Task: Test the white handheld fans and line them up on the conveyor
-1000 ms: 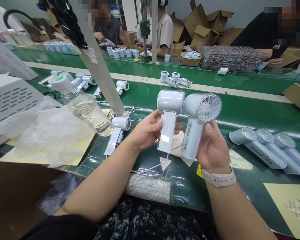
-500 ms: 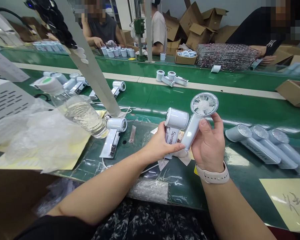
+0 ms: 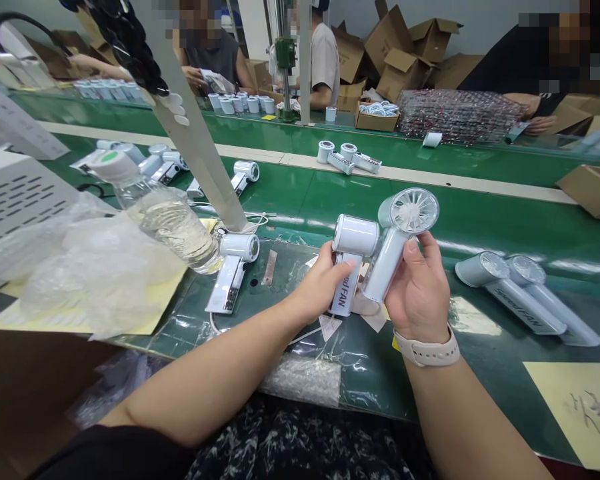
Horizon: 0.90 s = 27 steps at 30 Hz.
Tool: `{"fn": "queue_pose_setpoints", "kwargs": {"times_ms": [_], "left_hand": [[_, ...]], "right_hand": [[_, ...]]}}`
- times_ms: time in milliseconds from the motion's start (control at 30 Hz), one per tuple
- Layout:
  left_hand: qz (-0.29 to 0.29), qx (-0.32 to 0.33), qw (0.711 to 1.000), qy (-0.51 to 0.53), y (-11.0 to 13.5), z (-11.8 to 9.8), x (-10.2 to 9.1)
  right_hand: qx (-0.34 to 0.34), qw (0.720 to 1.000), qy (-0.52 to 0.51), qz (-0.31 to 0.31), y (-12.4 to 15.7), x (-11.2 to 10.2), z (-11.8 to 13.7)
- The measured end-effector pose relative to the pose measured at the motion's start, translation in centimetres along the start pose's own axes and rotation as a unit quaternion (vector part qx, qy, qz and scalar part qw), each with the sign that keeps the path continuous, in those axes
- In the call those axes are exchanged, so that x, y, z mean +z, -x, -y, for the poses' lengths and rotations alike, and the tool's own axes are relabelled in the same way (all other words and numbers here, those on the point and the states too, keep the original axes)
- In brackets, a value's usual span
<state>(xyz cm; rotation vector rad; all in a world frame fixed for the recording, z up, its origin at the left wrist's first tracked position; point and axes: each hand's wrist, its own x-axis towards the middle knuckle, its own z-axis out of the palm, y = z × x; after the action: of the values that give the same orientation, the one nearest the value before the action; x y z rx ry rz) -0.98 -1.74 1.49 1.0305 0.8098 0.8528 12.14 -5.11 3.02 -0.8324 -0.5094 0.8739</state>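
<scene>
My left hand (image 3: 321,285) is wrapped round the handle of a white handheld fan (image 3: 351,261) marked "Speed FAN", its barrel lying sideways. My right hand (image 3: 420,288) grips a second white fan (image 3: 397,237) by the handle, its round bladed face turned toward me. The two fans touch side by side just above the green work mat (image 3: 380,373). A white watch band sits on my right wrist. A thin white cable runs under my left hand.
Two finished fans (image 3: 517,293) lie at my right. Another fan (image 3: 233,270) lies left by a tilted water bottle (image 3: 165,220) and crumpled plastic (image 3: 95,273). The green conveyor (image 3: 480,220) carries more fans. Other people work across the belt, with cardboard boxes (image 3: 587,190).
Both hands lowered the two fans from in front of me toward the mat. The left fan turned so its label shows; the right fan tilted, face toward me.
</scene>
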Motion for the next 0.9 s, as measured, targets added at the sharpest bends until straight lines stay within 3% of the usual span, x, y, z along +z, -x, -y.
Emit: {"fn": "queue_pose_setpoints", "kwargs": {"times_ms": [100,200,367,567,733,900], "left_hand": [[0.030,-0.056,0.991,0.118,-0.2,-0.9,-0.5],[0.063,-0.027,0.985,0.156,-0.1,-2.1,-1.2],[0.117,0.012,0.989,0.093,0.1,-3.1,-2.5],[0.107,0.036,0.989,0.095,0.1,-3.4,-2.8],[0.116,0.041,0.988,0.090,0.0,-3.2,-3.0],[0.115,0.037,0.989,0.091,0.0,-2.8,-3.1]], "right_hand": [[0.026,1.000,-0.002,0.013,-0.2,-0.1,0.1],[0.060,0.998,0.007,0.023,-0.3,-0.1,0.2],[0.098,0.995,0.010,0.032,-0.1,0.1,0.5],[0.137,0.989,0.010,0.047,0.2,0.3,0.4],[0.128,0.991,0.016,0.022,0.3,0.4,0.2],[0.121,0.992,0.006,0.045,0.4,0.4,-0.1]]}}
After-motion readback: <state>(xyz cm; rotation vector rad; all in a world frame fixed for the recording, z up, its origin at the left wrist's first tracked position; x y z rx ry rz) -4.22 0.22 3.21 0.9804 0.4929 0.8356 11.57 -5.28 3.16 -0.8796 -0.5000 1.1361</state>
